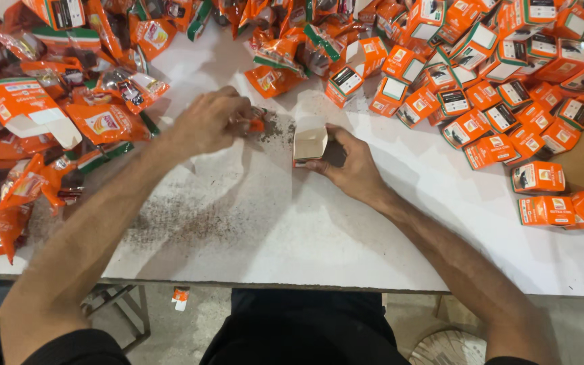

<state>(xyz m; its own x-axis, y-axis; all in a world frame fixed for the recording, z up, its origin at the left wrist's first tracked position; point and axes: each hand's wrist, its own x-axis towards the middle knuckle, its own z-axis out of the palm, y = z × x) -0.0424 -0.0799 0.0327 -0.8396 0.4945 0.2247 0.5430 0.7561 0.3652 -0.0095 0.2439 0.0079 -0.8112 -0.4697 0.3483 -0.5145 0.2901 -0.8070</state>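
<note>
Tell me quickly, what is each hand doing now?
Left hand: closed on a small orange packet, held over the white table.
Right hand: holding a small open box, which stands on the table.

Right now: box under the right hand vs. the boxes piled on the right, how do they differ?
The open box has its flaps up, pale inside showing; the piled boxes are closed. The open box stands alone under the right hand; the piled boxes lie heaped, tilted every way. Both look like small orange-and-white cartons.
</note>
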